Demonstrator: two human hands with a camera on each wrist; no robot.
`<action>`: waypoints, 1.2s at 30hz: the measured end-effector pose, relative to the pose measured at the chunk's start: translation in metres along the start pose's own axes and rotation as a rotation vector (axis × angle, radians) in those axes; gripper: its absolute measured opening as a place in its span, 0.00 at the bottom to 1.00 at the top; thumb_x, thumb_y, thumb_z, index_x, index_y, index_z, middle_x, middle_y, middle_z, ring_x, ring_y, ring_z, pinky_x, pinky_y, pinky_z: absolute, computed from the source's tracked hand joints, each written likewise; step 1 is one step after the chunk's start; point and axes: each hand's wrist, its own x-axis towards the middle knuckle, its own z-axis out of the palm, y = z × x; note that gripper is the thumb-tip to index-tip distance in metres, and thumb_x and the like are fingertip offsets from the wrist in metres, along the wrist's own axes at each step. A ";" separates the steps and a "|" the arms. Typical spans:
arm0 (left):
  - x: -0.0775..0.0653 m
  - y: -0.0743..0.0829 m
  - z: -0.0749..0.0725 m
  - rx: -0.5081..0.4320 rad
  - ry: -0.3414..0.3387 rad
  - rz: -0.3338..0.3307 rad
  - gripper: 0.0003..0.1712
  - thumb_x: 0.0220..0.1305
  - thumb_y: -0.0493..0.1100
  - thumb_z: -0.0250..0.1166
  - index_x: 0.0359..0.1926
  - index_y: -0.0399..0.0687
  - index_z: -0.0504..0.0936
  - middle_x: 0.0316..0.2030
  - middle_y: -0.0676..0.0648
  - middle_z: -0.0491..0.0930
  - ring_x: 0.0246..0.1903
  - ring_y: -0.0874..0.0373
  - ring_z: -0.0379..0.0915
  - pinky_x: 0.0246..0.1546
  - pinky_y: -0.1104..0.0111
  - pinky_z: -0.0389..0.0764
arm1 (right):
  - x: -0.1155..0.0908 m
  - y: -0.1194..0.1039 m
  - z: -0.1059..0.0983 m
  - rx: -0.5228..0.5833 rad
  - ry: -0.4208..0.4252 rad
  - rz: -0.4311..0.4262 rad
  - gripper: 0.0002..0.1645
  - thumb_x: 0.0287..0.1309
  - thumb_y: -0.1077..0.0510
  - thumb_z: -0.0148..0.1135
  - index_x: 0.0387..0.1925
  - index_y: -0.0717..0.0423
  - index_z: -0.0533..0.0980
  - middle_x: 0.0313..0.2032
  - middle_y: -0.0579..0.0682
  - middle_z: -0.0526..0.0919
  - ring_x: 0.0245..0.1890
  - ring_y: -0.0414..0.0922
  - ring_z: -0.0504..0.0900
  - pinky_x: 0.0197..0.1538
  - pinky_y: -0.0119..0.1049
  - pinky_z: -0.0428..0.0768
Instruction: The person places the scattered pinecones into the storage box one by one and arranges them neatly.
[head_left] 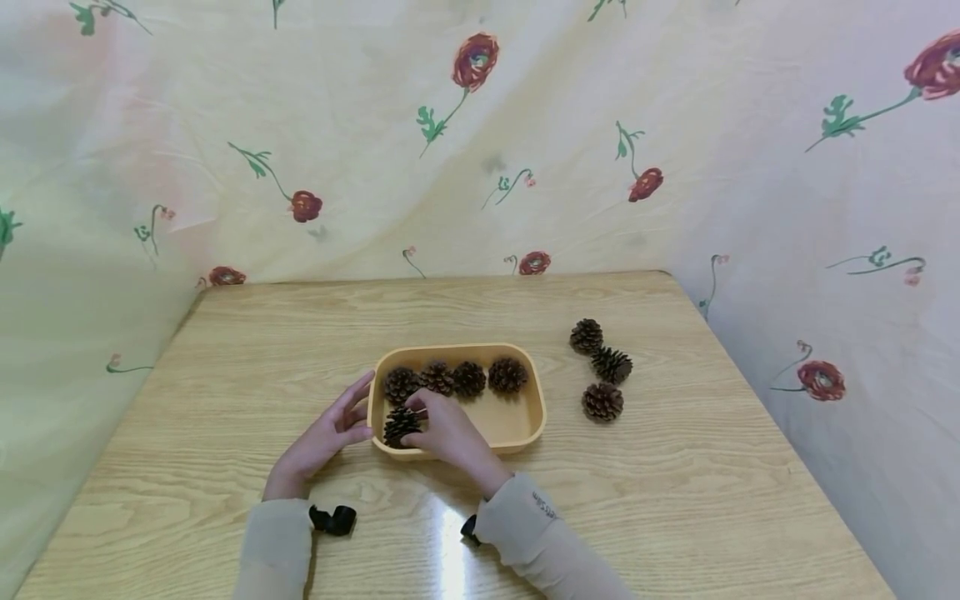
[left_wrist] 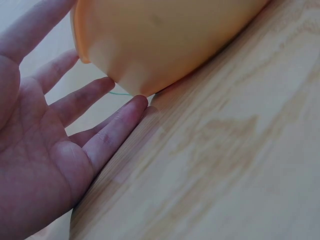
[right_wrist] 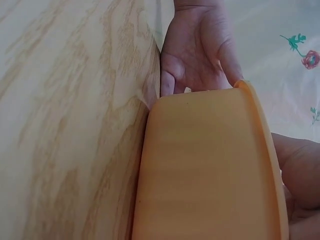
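A yellow-orange rectangular tray (head_left: pixel 528 429) with rounded corners stands on the wooden table. Along its far side sits a row of several brown pine cones (head_left: pixel 507 377). My right hand (head_left: pixel 453 433) reaches in over the near wall and pinches another pine cone (head_left: pixel 397 425) between thumb and fingers at the near left corner. In the right wrist view the tray wall hides that cone and most of the right hand (right_wrist: pixel 302 175). Outside the left end, my left hand (head_left: pixel 326 433) rests with spread fingers against the tray wall, as the left wrist view (left_wrist: pixel 55 135) also shows.
To the right of the tray, three loose pine cones (head_left: pixel 602 402) lie close together on the table (head_left: pixel 675 483). A flower-patterned cloth (head_left: pixel 375 167) hangs behind and beside the table. Black wrist devices (head_left: pixel 333 520) show at both cuffs.
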 end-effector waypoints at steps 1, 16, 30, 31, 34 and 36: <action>0.000 0.000 0.000 -0.001 -0.001 0.002 0.47 0.68 0.34 0.58 0.78 0.56 0.41 0.76 0.36 0.39 0.70 0.28 0.47 0.55 0.77 0.72 | 0.000 0.001 -0.001 0.011 0.002 0.004 0.25 0.50 0.58 0.73 0.51 0.59 0.76 0.51 0.56 0.82 0.51 0.52 0.82 0.54 0.43 0.80; 0.002 -0.002 -0.002 0.018 -0.004 0.021 0.47 0.68 0.33 0.58 0.78 0.55 0.40 0.76 0.34 0.37 0.70 0.26 0.45 0.55 0.78 0.70 | -0.013 0.006 -0.023 0.156 0.047 0.075 0.26 0.54 0.58 0.70 0.54 0.62 0.74 0.54 0.58 0.80 0.54 0.53 0.80 0.56 0.46 0.79; 0.000 0.001 -0.002 0.019 0.004 -0.005 0.48 0.67 0.35 0.59 0.78 0.58 0.41 0.76 0.37 0.38 0.70 0.29 0.48 0.55 0.80 0.69 | -0.030 0.022 -0.047 0.199 0.144 0.103 0.24 0.56 0.60 0.69 0.54 0.62 0.74 0.53 0.59 0.80 0.54 0.54 0.80 0.60 0.50 0.76; 0.000 0.001 -0.001 0.019 0.003 -0.003 0.48 0.67 0.35 0.59 0.78 0.58 0.41 0.76 0.36 0.38 0.70 0.29 0.48 0.55 0.80 0.69 | -0.031 0.024 -0.049 0.195 0.154 0.107 0.24 0.55 0.60 0.69 0.54 0.62 0.74 0.53 0.59 0.80 0.54 0.54 0.80 0.59 0.50 0.76; 0.001 0.001 -0.001 0.023 0.003 -0.005 0.48 0.67 0.34 0.59 0.78 0.58 0.40 0.76 0.36 0.38 0.70 0.29 0.48 0.55 0.80 0.69 | -0.034 0.028 -0.053 0.186 0.174 0.132 0.24 0.55 0.60 0.69 0.53 0.62 0.74 0.52 0.57 0.81 0.54 0.53 0.80 0.59 0.49 0.77; 0.000 0.000 0.000 0.019 0.002 -0.006 0.48 0.67 0.34 0.59 0.78 0.58 0.40 0.76 0.36 0.38 0.70 0.29 0.47 0.55 0.79 0.69 | -0.036 0.030 -0.055 0.188 0.184 0.153 0.24 0.56 0.60 0.69 0.53 0.61 0.74 0.52 0.56 0.81 0.54 0.52 0.80 0.59 0.49 0.77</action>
